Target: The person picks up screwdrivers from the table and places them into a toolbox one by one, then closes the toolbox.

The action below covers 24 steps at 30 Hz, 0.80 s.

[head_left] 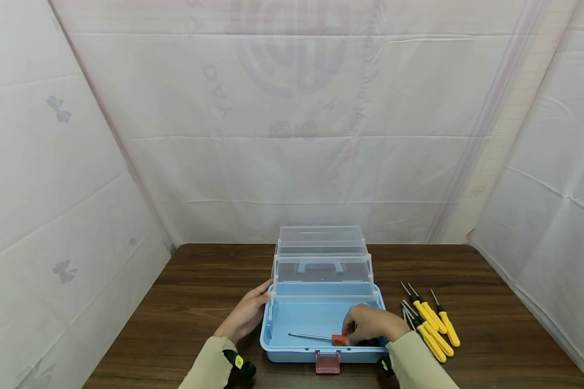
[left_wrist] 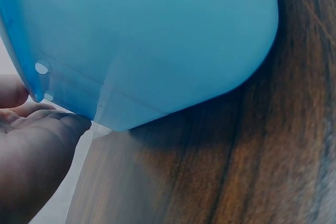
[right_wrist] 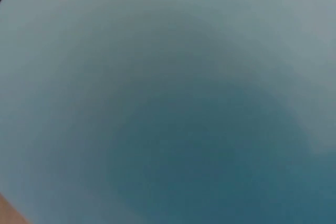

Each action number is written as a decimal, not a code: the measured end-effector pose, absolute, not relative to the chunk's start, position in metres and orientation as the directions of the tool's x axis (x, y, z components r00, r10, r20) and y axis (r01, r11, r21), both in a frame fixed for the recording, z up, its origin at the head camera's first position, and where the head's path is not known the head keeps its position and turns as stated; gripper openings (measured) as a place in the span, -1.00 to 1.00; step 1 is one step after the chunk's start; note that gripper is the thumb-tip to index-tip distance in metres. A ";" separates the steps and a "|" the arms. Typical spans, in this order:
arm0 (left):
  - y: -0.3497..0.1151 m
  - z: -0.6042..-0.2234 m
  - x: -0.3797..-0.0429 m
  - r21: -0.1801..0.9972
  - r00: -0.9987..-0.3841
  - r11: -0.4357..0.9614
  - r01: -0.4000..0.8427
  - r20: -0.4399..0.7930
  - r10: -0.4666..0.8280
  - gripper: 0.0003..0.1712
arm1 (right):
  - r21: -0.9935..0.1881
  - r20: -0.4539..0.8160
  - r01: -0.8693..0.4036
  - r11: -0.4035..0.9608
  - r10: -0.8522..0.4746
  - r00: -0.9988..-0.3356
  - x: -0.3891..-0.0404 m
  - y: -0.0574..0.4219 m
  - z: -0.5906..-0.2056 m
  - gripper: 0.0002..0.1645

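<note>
A light-blue plastic toolbox (head_left: pixel 292 356) stands on the table with its clear trays and lid (head_left: pixel 321 247) raised at the back. My left hand (head_left: pixel 245 314) holds the box's left side near the rear corner. In the left wrist view, thumb and finger (left_wrist: pixel 50 135) pinch the blue rim beside two small holes. My right hand (head_left: pixel 372 324) is inside the box at the front right, fingers curled round the handle end of an orange-handled screwdriver (head_left: pixel 339 340). Its metal shaft points left. The right wrist view shows only the blurred blue box wall (right_wrist: pixel 199 145).
Several yellow-handled screwdrivers (head_left: pixel 433 335) lie in a loose group on the table to the right of the box. A reddish latch (head_left: pixel 327 362) hangs at the box front. White sheeting (head_left: pixel 321 173) encloses the dark wooden table (head_left: pixel 175 324) at the back and sides.
</note>
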<state>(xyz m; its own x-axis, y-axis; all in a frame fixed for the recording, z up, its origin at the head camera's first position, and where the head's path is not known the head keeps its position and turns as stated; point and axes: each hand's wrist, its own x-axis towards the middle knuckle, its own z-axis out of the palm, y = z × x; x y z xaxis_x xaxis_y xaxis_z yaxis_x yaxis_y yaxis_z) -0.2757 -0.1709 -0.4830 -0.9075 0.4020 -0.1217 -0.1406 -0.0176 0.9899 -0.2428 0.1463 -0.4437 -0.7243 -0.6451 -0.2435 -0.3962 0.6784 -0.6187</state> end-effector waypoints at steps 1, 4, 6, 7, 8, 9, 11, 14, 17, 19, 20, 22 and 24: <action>-0.171 -0.483 -0.276 0.990 -0.907 -0.021 -0.140 -0.120 0.404 -0.35 | -0.623 -0.241 -0.396 0.675 -0.647 -0.723 -0.243 0.146 -0.443 -0.95; -0.171 -0.484 -0.277 0.990 -0.906 -0.029 -0.135 -0.111 0.409 -0.35 | -0.636 -0.235 -0.396 0.662 -0.655 -0.718 -0.244 0.147 -0.442 -0.93; -0.171 -0.484 -0.277 0.990 -0.906 -0.033 -0.135 -0.110 0.409 -0.35 | -0.641 -0.233 -0.396 0.657 -0.658 -0.716 -0.244 0.148 -0.441 -0.91; -0.171 -0.484 -0.277 0.990 -0.906 -0.031 -0.137 -0.113 0.407 -0.35 | -0.643 -0.231 -0.397 0.655 -0.661 -0.714 -0.244 0.148 -0.441 -0.91; -0.171 -0.484 -0.277 0.990 -0.907 -0.030 -0.137 -0.113 0.406 -0.35 | -0.645 -0.229 -0.398 0.652 -0.662 -0.713 -0.244 0.149 -0.441 -0.91; -0.171 -0.484 -0.277 0.990 -0.907 -0.030 -0.139 -0.115 0.405 -0.35 | -0.649 -0.227 -0.398 0.648 -0.664 -0.713 -0.244 0.149 -0.440 -0.90; -0.171 -0.483 -0.277 0.989 -0.908 -0.028 -0.142 -0.119 0.401 -0.35 | -0.657 -0.226 -0.387 0.647 -0.659 -0.717 -0.243 0.149 -0.440 -0.90; -0.170 -0.482 -0.276 0.989 -0.908 -0.030 -0.148 -0.124 0.400 -0.36 | -0.671 -0.221 -0.374 0.640 -0.654 -0.724 -0.243 0.149 -0.438 -0.90; -0.170 -0.483 -0.277 0.988 -0.908 -0.029 -0.152 -0.128 0.400 -0.36 | -0.675 -0.213 -0.372 0.637 -0.651 -0.729 -0.241 0.150 -0.435 -0.88; -0.170 -0.483 -0.277 0.988 -0.908 -0.025 -0.153 -0.130 0.398 -0.35 | -0.672 -0.207 -0.375 0.639 -0.648 -0.733 -0.240 0.151 -0.434 -0.86; -0.170 -0.483 -0.277 0.988 -0.908 -0.023 -0.150 -0.129 0.398 -0.34 | -0.668 -0.205 -0.377 0.641 -0.646 -0.735 -0.240 0.152 -0.433 -0.85; -0.170 -0.484 -0.277 0.989 -0.908 -0.021 -0.147 -0.126 0.400 -0.34 | -0.666 -0.202 -0.378 0.644 -0.643 -0.739 -0.239 0.154 -0.433 -0.82; -0.170 -0.484 -0.277 0.990 -0.907 -0.022 -0.143 -0.122 0.403 -0.34 | -0.666 -0.194 -0.382 0.641 -0.644 -0.740 -0.239 0.155 -0.432 -0.81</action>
<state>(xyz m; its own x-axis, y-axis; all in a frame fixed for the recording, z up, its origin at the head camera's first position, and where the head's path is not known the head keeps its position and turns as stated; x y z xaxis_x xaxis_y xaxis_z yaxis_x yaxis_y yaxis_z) -0.2771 -0.1704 -0.4844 -0.9069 0.4035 -0.1216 -0.1426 -0.0222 0.9895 -0.2391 0.1550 -0.4325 -0.7404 -0.6435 -0.1942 -0.3822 0.6406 -0.6660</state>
